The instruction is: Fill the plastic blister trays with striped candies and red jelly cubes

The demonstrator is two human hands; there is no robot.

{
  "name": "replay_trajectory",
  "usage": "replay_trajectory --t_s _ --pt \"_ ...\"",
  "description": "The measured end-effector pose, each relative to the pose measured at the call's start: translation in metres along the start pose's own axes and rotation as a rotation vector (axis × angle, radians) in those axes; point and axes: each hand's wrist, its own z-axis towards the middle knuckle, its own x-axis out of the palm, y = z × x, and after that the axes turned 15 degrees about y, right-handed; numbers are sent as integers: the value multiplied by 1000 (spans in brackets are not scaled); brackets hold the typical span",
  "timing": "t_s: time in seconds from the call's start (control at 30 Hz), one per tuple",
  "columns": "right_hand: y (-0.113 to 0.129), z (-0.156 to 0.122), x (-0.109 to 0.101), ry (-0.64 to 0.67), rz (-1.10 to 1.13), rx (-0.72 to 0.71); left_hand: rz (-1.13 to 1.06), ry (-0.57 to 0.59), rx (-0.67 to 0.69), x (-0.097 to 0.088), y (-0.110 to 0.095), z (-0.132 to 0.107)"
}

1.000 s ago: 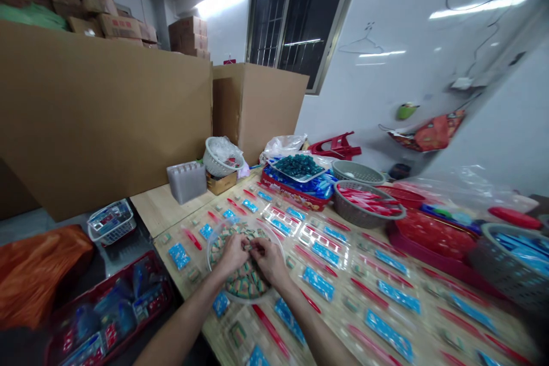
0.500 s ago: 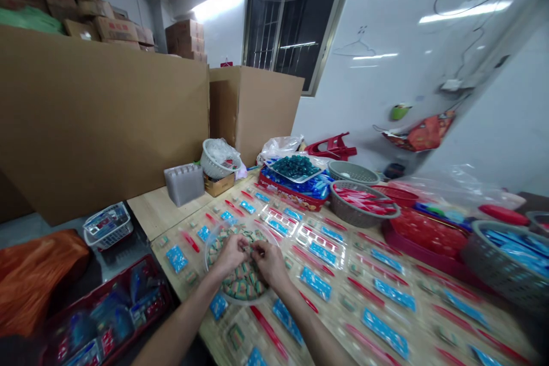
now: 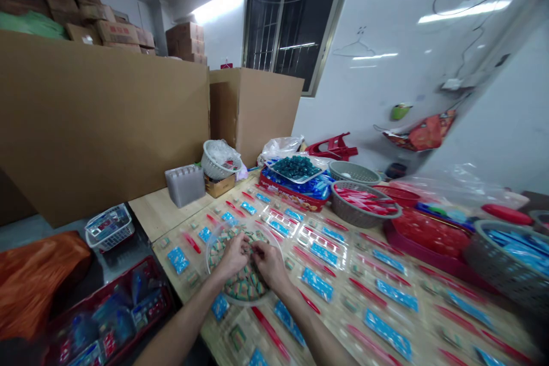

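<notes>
A round clear tub (image 3: 209, 255) full of small striped green-and-tan blocks (image 3: 245, 286) stands on the table. Over it, my left hand (image 3: 237, 253) and my right hand (image 3: 266, 262) come close together with fingertips pinched. Whatever the fingers grip is too small and too hidden to name. Around the tub lie rows of clear plastic trays, each with a red pen-like stick (image 3: 271, 333), a blue printed packet (image 3: 316, 284) and a small striped block (image 3: 237, 338).
Behind the rows are a red tray (image 3: 295, 199) of blue items with teal pieces on top, and a grey basket (image 3: 358, 214) of red-and-white sticks. A gray basket (image 3: 493, 263) of blue packets stands right. Cardboard (image 3: 107, 126) walls the left; a red crate (image 3: 115, 349) sits below the table edge.
Both hands stay over the tub with only slight finger movement. The view has shifted very slightly; nothing else visibly moves.
</notes>
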Motion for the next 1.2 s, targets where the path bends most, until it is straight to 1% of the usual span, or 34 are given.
replay_trajectory --t_s 0.1,0.17,0.4,0.53,0.7,0.87,1.0,1.1,1.2 --pt "1 0 -1 14 -27 -10 -147 -13 -140 0 -2 0" --pt "2 -1 -2 32 -34 -11 -193 -35 -210 0 -2 0" --pt "2 -1 -2 68 -54 -38 -195 -100 -242 -1 0 4" --pt "-6 3 1 52 -40 -11 -188 -78 -237 -2 -5 3" --pt "-15 11 4 36 73 -9 -159 -57 -211 -1 -6 -1" --pt "-11 12 1 14 52 -18 -106 -108 -127 -1 -5 0" --pt "-5 9 -6 28 75 -68 -114 -92 -79 -3 -14 -1" --pt "0 6 -11 -7 115 -107 -211 -61 -42 -4 -24 -6" --pt "6 1 -15 -65 143 -144 -436 -37 -22 -2 -33 -13"
